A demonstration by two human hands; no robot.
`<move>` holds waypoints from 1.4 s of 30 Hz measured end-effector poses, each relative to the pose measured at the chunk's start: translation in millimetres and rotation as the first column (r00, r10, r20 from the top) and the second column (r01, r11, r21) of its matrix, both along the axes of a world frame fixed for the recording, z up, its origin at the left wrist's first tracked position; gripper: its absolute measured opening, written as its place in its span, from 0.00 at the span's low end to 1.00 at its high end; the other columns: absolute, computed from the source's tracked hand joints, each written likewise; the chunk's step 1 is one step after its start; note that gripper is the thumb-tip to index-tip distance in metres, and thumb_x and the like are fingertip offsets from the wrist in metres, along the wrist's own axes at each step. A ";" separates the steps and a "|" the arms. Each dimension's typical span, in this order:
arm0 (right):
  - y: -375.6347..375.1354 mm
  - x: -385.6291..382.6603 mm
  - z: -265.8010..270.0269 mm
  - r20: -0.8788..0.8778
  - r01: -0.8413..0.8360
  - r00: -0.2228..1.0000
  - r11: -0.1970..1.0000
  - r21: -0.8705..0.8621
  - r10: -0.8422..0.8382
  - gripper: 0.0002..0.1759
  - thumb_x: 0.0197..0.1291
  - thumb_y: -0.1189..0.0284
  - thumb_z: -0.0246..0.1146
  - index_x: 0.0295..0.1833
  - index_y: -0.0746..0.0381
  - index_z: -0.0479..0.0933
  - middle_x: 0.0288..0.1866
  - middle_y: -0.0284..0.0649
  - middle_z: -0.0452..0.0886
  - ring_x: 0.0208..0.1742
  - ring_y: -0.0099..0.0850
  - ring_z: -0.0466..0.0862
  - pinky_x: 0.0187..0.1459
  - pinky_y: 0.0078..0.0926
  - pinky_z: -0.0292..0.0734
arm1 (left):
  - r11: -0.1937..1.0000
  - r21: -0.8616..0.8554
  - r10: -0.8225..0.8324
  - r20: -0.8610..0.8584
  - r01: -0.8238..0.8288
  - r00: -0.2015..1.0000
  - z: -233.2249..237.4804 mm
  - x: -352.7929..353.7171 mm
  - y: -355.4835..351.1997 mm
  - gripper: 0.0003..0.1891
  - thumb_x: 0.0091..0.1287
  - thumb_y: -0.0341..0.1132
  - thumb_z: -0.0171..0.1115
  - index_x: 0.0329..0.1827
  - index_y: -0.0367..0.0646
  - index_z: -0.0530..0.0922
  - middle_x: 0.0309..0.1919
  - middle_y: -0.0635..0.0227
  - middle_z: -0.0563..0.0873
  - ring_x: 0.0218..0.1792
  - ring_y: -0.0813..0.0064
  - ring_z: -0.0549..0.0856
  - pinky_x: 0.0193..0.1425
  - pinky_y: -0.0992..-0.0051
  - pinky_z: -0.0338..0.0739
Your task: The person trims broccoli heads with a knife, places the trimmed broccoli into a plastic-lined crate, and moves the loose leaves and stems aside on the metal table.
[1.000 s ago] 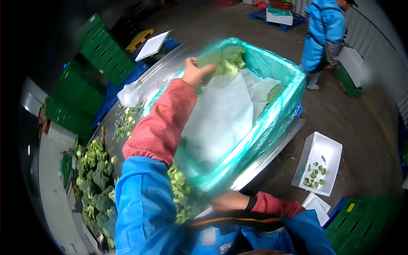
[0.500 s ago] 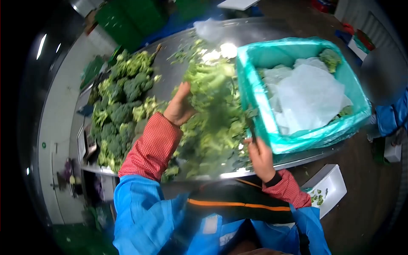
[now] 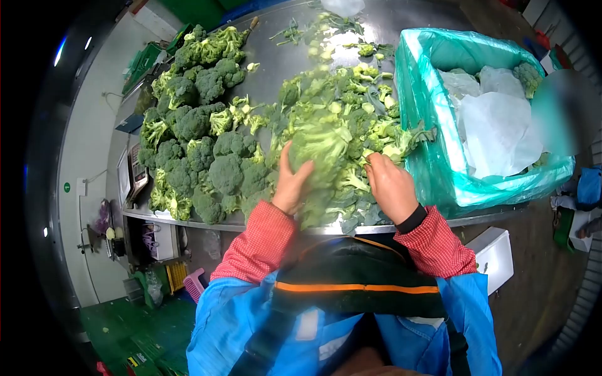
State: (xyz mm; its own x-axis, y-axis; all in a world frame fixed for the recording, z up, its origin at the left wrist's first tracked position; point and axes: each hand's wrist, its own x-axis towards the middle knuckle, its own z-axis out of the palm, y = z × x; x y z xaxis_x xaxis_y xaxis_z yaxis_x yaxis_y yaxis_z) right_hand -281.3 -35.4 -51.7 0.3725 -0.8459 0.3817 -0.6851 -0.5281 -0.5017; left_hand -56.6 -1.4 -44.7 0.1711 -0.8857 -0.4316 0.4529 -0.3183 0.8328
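My left hand (image 3: pixel 293 183) is curved round the near-left side of a motion-blurred broccoli head (image 3: pixel 321 147), its thumb and a finger showing against the florets. To the right, my right hand (image 3: pixel 392 188) has its fingers pinched together beside pale broccoli stems; what they grip is hidden. Beneath and beyond both hands lies a pile of small florets, cut stems and leaves (image 3: pixel 376 135). Whole broccoli heads (image 3: pixel 226 174) are heaped to the left on the metal table (image 3: pixel 266 62).
A crate lined with green plastic (image 3: pixel 439 188) stands at the right, holding white sheets (image 3: pixel 498 128) and some broccoli. Below it is a white box (image 3: pixel 495 260). A scale-like device (image 3: pixel 133 169) sits at the left edge. Another person's hand (image 3: pixel 583 229) shows far right.
The view has shifted, bringing more of the table's left side and the floor into sight. My hands are closer together, and the dark tool seen by my right hand no longer shows.
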 end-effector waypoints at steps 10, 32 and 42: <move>-15.8 15.8 -35.3 -0.350 0.144 0.931 0.986 0.086 -0.106 0.03 0.61 0.78 0.56 0.38 0.64 0.68 0.27 0.48 0.81 0.24 0.46 0.85 0.25 0.39 0.81 | 0.988 -0.147 -0.008 0.256 0.047 0.967 -30.0 -15.3 -7.3 0.42 0.63 0.26 0.67 0.75 0.53 0.51 0.60 0.51 0.74 0.50 0.63 0.84 0.46 0.64 0.86; -19.4 -5.5 -37.1 0.203 0.039 0.974 0.960 0.277 -0.099 0.09 0.69 0.68 0.60 0.47 0.62 0.74 0.32 0.50 0.84 0.31 0.50 0.85 0.30 0.46 0.77 | 0.942 -0.325 -0.179 -0.264 0.087 0.948 37.5 79.2 23.4 0.38 0.66 0.51 0.68 0.75 0.44 0.64 0.69 0.61 0.74 0.67 0.62 0.75 0.70 0.54 0.73; -27.1 26.0 18.3 0.658 -0.418 0.752 0.796 0.438 0.033 0.27 0.60 0.63 0.71 0.62 0.64 0.76 0.41 0.38 0.85 0.38 0.21 0.83 0.40 0.24 0.78 | 0.833 -0.086 -0.552 -0.071 0.546 0.831 46.5 41.3 12.0 0.42 0.72 0.62 0.54 0.81 0.50 0.51 0.74 0.60 0.66 0.70 0.58 0.73 0.54 0.49 0.85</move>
State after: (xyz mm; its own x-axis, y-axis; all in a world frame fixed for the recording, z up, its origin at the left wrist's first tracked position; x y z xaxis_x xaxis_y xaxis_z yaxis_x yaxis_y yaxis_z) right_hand -255.3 -62.5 -33.4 0.4394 -0.8917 0.1089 -0.0388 -0.1399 -0.9894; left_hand -15.3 10.6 1.8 -0.3875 -0.8465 -0.3652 0.2912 -0.4882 0.8227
